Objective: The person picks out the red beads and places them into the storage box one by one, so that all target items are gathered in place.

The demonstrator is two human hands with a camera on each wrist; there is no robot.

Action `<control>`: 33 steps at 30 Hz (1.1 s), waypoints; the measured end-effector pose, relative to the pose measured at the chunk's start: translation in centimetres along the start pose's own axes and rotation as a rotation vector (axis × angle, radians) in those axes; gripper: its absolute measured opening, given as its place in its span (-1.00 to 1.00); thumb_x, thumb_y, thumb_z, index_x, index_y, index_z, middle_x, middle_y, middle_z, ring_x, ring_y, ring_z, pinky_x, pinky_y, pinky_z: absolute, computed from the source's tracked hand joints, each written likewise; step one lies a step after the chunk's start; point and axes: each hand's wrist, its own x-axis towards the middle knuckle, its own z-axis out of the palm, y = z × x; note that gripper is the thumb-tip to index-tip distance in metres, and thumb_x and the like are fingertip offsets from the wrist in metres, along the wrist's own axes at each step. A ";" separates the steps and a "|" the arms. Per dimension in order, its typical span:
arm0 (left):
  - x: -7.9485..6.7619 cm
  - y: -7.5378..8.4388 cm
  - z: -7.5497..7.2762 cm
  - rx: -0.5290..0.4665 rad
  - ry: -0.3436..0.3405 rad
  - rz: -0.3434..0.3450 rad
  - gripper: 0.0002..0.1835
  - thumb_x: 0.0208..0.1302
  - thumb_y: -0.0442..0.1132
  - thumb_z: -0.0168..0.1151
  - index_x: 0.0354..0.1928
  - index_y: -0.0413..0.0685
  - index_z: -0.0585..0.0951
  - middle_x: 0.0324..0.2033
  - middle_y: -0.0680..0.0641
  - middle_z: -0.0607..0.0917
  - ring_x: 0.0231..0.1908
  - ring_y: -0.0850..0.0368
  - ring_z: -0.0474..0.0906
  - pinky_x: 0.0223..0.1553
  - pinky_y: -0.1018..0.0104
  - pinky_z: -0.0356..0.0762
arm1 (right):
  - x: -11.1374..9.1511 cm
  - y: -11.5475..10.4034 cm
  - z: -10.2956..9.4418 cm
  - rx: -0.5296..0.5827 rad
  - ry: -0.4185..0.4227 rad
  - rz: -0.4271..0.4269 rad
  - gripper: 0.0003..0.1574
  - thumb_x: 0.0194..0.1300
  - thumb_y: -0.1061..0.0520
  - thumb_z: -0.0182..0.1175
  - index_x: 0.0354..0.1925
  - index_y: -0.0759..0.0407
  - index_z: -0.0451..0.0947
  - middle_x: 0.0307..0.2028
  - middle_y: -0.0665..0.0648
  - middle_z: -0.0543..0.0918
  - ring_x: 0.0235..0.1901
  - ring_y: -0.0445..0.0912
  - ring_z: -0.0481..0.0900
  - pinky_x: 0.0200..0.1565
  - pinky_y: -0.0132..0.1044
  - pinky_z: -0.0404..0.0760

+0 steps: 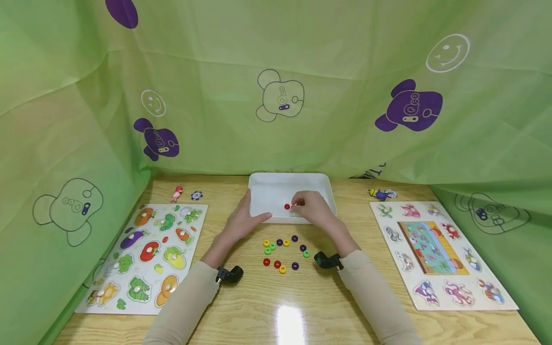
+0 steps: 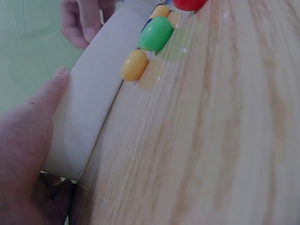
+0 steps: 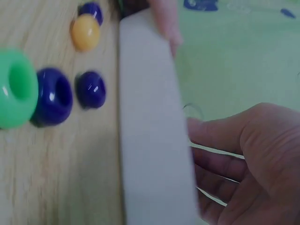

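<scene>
A white tray (image 1: 290, 184) stands at the back middle of the table. My left hand (image 1: 242, 220) grips its left end, with the thumb along the front rim and the other fingers outside the end wall. Over the tray's right part, my right hand (image 1: 316, 208) reaches in with bent fingers. A small red ring bead (image 1: 286, 206) is in the tray just left of those fingertips. The front wall hides the fingertips in the right wrist view, so whether they pinch anything cannot be made out. Before the tray lie several loose ring beads, including green (image 3: 18, 86), purple (image 3: 54, 96) and yellow (image 2: 134, 65).
A vegetable puzzle board (image 1: 196, 239) lies at the left, a sea-animal puzzle board (image 1: 390, 249) at the right. Small figures, one pink and red (image 1: 177, 193) and one blue and yellow (image 1: 378, 194), lie behind them. A green printed curtain (image 1: 207, 105) encloses the table.
</scene>
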 end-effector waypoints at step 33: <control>-0.2 0.3 -0.4 0.021 -0.006 -0.001 0.26 -0.12 0.51 0.13 0.46 0.06 -0.24 0.47 -0.08 -0.09 0.45 -0.03 -0.12 0.37 -0.08 0.05 | -7.3 -8.0 5.5 -0.258 -0.359 -0.478 -0.93 0.13 0.09 0.28 -0.33 -0.05 0.62 -0.39 -0.16 0.58 -0.42 -0.35 0.45 -0.31 -0.53 0.48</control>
